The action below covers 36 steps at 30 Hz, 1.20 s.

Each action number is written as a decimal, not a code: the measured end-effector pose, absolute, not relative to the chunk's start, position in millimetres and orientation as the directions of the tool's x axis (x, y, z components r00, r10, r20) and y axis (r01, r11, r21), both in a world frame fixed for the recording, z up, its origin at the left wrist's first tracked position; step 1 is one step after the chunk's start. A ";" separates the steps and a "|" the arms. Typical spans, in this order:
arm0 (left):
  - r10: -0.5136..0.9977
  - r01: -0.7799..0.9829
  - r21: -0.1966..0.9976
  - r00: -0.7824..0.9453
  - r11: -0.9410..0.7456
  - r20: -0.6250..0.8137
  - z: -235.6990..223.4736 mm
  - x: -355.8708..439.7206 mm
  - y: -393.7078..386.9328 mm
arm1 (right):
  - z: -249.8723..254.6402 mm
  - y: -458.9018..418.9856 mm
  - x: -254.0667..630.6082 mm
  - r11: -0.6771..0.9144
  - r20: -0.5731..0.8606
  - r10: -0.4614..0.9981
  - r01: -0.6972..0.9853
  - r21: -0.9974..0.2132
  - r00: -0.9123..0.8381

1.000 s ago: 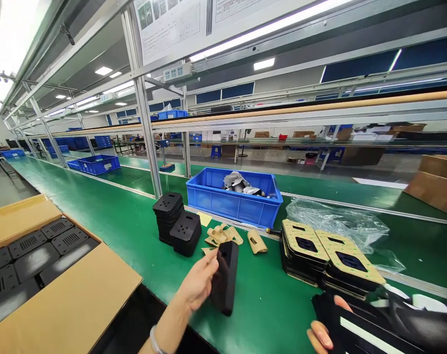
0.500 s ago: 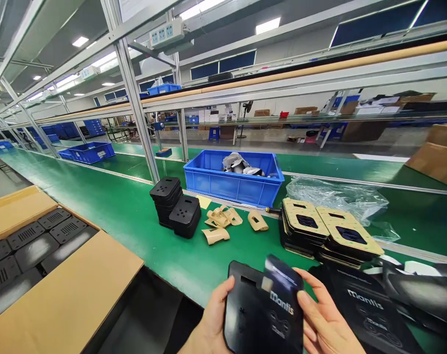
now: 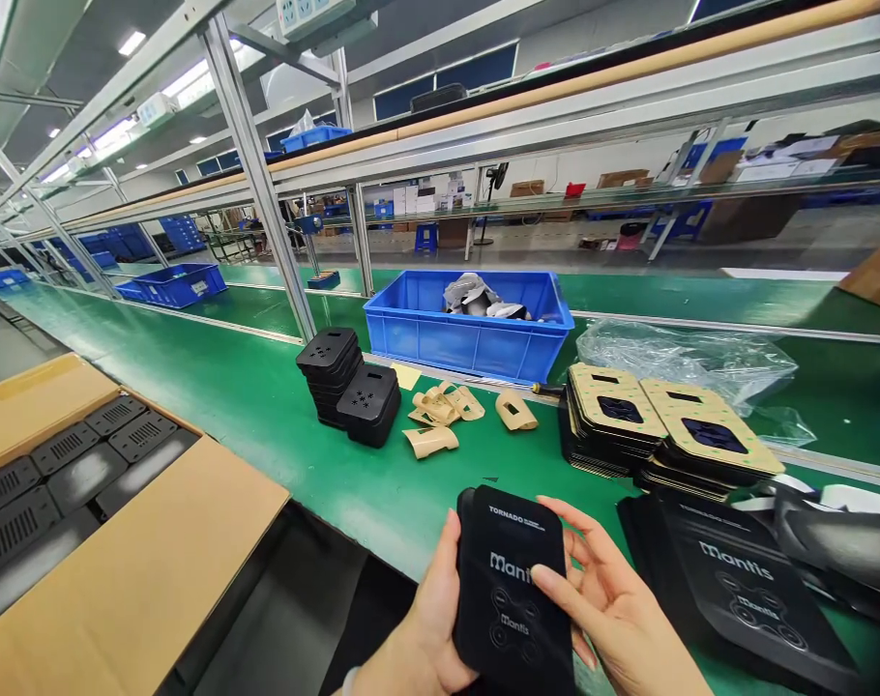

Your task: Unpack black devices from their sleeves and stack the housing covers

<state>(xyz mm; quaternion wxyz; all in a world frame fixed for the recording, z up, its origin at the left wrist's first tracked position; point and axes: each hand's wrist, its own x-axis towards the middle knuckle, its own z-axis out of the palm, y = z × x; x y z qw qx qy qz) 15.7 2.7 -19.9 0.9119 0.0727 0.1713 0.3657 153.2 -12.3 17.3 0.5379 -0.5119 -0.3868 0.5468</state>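
Observation:
My left hand is wrapped round the left side of a black plastic housing. Over the front of that housing lies a thin black faceplate printed "TORNADO" and "Mantis", covering most of it. My right hand grips the faceplate's right edge, thumb across the print and fingers along the side. Whether the faceplate is stuck down or only resting on the housing I cannot tell. Just right of my hands, a pile of matching printed faceplates lies on the green bench.
Stacked black housings stand left of loose tan curled pieces. Two stacks of tan-backed plates sit at right, before clear plastic film. Behind is a blue bin holding scraps. An open carton of black parts is at left.
The faceplate has gone from tilted at the housing's right side to lying over its front. My right thumb has come onto the print. The view has shifted slightly.

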 end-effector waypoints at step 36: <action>0.986 -0.240 0.971 0.167 0.023 0.018 -4.9 1.1 -5.4 | -12.3 -14.2 158.5 0.152 0.184 0.968 0.183 -0.971 0.172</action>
